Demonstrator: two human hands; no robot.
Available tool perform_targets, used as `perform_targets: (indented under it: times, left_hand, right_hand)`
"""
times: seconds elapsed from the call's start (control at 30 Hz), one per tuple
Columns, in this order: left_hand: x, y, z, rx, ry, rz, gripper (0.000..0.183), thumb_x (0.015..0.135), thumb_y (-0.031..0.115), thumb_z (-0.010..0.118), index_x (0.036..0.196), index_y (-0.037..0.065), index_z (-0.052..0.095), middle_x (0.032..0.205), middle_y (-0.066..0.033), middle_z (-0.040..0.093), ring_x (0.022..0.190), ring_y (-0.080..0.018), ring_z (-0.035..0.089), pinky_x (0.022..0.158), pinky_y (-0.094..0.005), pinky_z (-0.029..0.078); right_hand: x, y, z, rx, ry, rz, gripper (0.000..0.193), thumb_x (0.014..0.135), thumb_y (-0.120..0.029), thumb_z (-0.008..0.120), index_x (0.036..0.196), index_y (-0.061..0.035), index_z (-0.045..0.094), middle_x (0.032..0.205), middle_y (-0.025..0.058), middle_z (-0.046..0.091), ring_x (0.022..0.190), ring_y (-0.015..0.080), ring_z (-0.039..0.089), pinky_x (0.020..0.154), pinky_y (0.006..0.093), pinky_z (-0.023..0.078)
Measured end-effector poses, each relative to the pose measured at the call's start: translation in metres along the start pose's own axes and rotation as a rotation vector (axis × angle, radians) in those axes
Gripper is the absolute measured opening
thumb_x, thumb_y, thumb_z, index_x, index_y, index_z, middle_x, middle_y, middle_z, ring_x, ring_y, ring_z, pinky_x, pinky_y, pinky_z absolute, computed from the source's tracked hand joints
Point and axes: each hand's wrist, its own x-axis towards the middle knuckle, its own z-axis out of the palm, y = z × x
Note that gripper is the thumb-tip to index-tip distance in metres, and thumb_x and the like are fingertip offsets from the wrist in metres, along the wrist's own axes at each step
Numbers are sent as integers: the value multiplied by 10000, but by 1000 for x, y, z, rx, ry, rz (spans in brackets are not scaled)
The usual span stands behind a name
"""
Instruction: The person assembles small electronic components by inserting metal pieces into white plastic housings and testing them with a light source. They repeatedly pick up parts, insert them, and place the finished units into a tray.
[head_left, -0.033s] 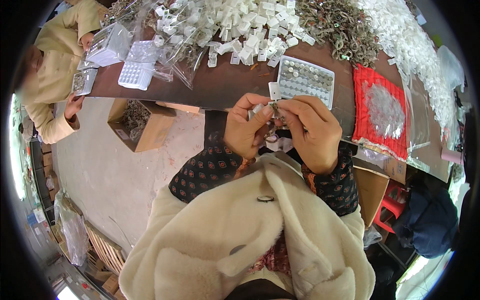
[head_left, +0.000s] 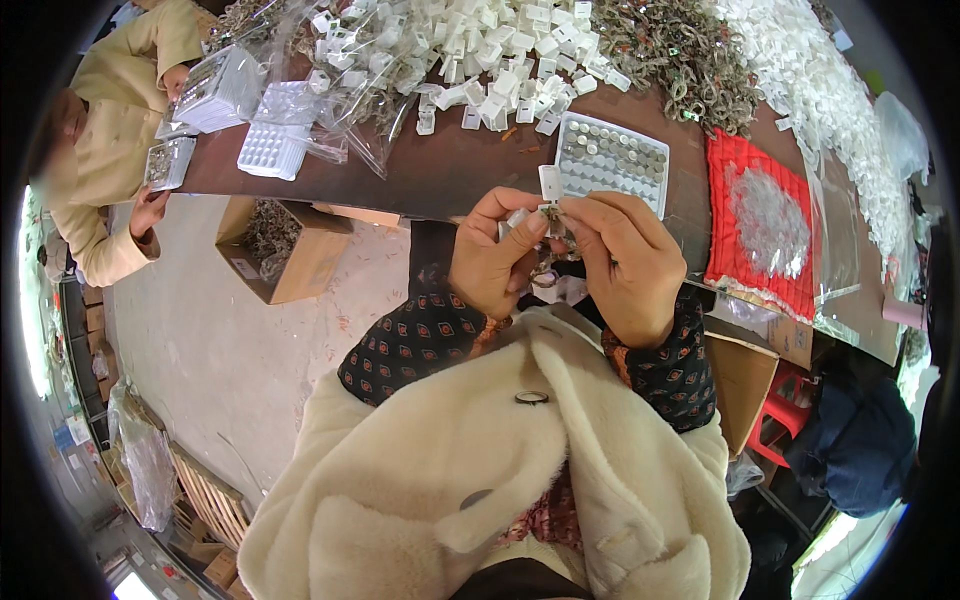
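Close together at the table's near edge, my two hands work on a small white plastic case (head_left: 550, 183) whose lid stands up. My left hand (head_left: 490, 255) is closed, its thumb and fingers gripping the case from the left. Thumb and fingertips of my right hand (head_left: 635, 265) pinch at the case's lower end, where a short bit of thin wiring (head_left: 545, 277) hangs between the hands. The fingers partly hide the case's lower part. Just beyond my right hand lies a white tray (head_left: 661, 203) with rows of round silvery button-like pieces.
Heaps of white plastic cases (head_left: 490, 50) and tangled wire bundles (head_left: 690, 60) cover the table's far side. A red cloth (head_left: 725, 240) with clear plastic bits lies right. Stacked white trays (head_left: 270, 150) stand left, near a co-worker's hand (head_left: 150, 210). A cardboard box (head_left: 285, 285) is below.
The white case and my fingertips have shifted very slightly to the right. The hanging wiring has turned a little; the grip looks the same.
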Motion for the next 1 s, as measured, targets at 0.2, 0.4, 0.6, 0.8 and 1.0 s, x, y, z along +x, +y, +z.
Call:
perform_targets:
  times: [0.2, 0.4, 0.6, 0.8, 1.0]
  left_hand:
    - [3, -2, -2, -8, 2, 34, 129, 943, 99, 627, 1044, 40, 572, 799, -112, 683, 386, -32, 387, 344, -178, 252]
    - [7, 1, -8, 16, 125, 17, 104, 970, 130, 588, 1027, 49, 557, 857, -104, 684, 421, -46, 442, 351, -165, 290]
    - [13, -8, -2, -50, 202, 115, 112, 951, 97, 600, 1028, 26, 560, 878, -130, 688, 562, -54, 568, 366, -164, 332]
    - [13, -4, -10, -65, 137, 39, 121, 930, 100, 642, 1002, 23, 582, 907, -130, 698, 438, -9, 454, 349, -165, 277]
    - [6, -3, -5, -59, 67, 76, 139, 919, 122, 667, 997, 29, 598, 773, -98, 690, 370, -14, 355, 354, -179, 224]
  right_hand:
    - [3, 0, 8, -182, -10, -269, 323, 729, 47, 670, 1050, 6, 656, 912, 95, 661, 770, 271, 640, 680, 355, 523]
    - [3, 21, 15, -196, -69, 186, 254, 861, -4, 652, 1110, -51, 672, 837, 140, 643, 746, 295, 632, 646, 348, 506]
    - [16, 65, 42, -378, -65, 77, 197, 814, -35, 679, 1010, -46, 666, 895, 143, 621, 821, 338, 612, 709, 401, 497]
    - [23, 37, 34, -214, -15, 158, 94, 864, -26, 649, 955, -34, 673, 885, 148, 656, 801, 346, 640, 711, 382, 514]
    - [11, -4, 19, -29, -55, 215, 115, 824, 36, 671, 929, -11, 676, 870, 149, 678, 775, 275, 670, 712, 324, 517]
